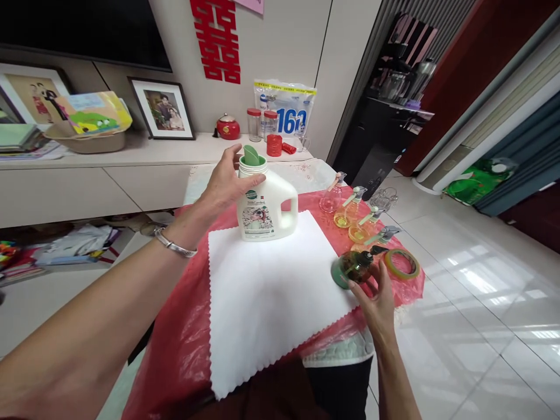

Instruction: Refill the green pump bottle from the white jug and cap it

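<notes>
A white detergent jug (275,204) with a green pour spout in its open neck stands upright at the far side of a white cloth with a zigzag edge (271,291). My left hand (230,178) is closed around the jug's neck, thumb in front, the other fingers partly hidden behind it. At the cloth's right edge, my right hand (374,294) grips a dark pump bottle (352,268) with a green base and a black nozzle. Part of that bottle is hidden by my fingers. A roll of tape (389,267) lies just right of it.
Several clear pump bottles (347,216) stand in a row on the red plastic sheet (184,326) at right. Behind, a cabinet top (175,153) holds red-lidded jars (254,125), a red pot (228,127), a plastic bag (291,114) and picture frames (191,125).
</notes>
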A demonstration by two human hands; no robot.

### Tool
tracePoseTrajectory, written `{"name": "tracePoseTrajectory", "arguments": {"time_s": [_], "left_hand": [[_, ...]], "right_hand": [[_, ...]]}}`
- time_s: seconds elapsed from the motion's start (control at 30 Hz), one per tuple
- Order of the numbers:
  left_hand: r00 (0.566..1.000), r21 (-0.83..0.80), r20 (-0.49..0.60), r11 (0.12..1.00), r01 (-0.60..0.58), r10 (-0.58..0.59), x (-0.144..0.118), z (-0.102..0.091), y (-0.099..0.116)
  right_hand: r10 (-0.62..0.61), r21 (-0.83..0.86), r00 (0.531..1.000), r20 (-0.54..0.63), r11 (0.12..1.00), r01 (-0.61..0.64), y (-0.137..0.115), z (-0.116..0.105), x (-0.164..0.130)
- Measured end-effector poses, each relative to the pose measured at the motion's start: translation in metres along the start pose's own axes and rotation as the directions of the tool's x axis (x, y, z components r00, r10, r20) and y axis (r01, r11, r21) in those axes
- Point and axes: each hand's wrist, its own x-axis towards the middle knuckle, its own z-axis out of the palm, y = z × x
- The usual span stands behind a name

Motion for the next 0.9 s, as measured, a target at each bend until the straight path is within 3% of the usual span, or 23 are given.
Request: {"name": "tracePoseTrajectory", "arguments": {"time_s": [0.17, 0.3, 0.37, 0.4, 0.47, 0.5, 0.57, 0.67, 0.77, 0.9], "left_hand": [[0.999, -0.001, 0.022, 1.0, 0.027, -0.027, -0.002, -0.001, -0.016], [0.998, 0.012, -0.057, 1.0, -0.009, 0.009, -0.023, -0.007, -0.02], [0.986, 0.037, -0.166, 0.999, -0.018, 0.024, -0.047, -0.009, -0.021], [0.972, 0.055, -0.235, 0.998, -0.006, 0.019, -0.064, -0.008, -0.022], [0.935, 0.084, -0.356, 0.996, 0.036, -0.004, -0.104, -0.003, -0.025], [0.933, 0.078, -0.358, 0.995, 0.059, -0.028, -0.127, 0.001, -0.026], [0.951, 0.034, -0.261, 0.983, 0.182, -0.167, -0.174, 0.01, -0.029], [0.927, 0.018, 0.048, 0.928, 0.372, -0.372, -0.232, 0.023, -0.031], [0.914, 0.081, 0.12, 0.922, 0.379, -0.386, -0.266, 0.027, -0.036], [0.928, 0.107, 0.088, 0.93, 0.352, -0.361, -0.284, 0.025, -0.046]], "right_hand": [[0.021, 0.029, 1.0, 0.012, 0.999, -0.021, -0.008, 0.006, 0.001], [-0.036, 0.002, 0.979, -0.199, 0.999, 0.037, -0.011, 0.005, -0.026], [-0.069, 0.04, 0.965, -0.253, 0.996, 0.082, -0.004, 0.004, -0.043], [-0.083, 0.05, 0.97, -0.227, 0.994, 0.096, 0.001, 0.004, -0.051], [-0.116, 0.044, 0.986, -0.118, 0.992, 0.121, 0.011, 0.008, -0.065], [-0.134, 0.029, 0.99, -0.043, 0.99, 0.135, 0.015, 0.012, -0.07], [-0.182, -0.004, 0.978, 0.106, 0.983, 0.183, 0.019, 0.024, -0.077], [-0.226, -0.029, 0.932, 0.284, 0.969, 0.244, 0.012, 0.051, -0.084], [-0.193, -0.019, 0.911, 0.364, 0.977, 0.214, -0.001, 0.078, -0.089], [-0.066, 0.045, 0.909, 0.411, 0.998, 0.052, -0.004, 0.1, -0.09]]}}
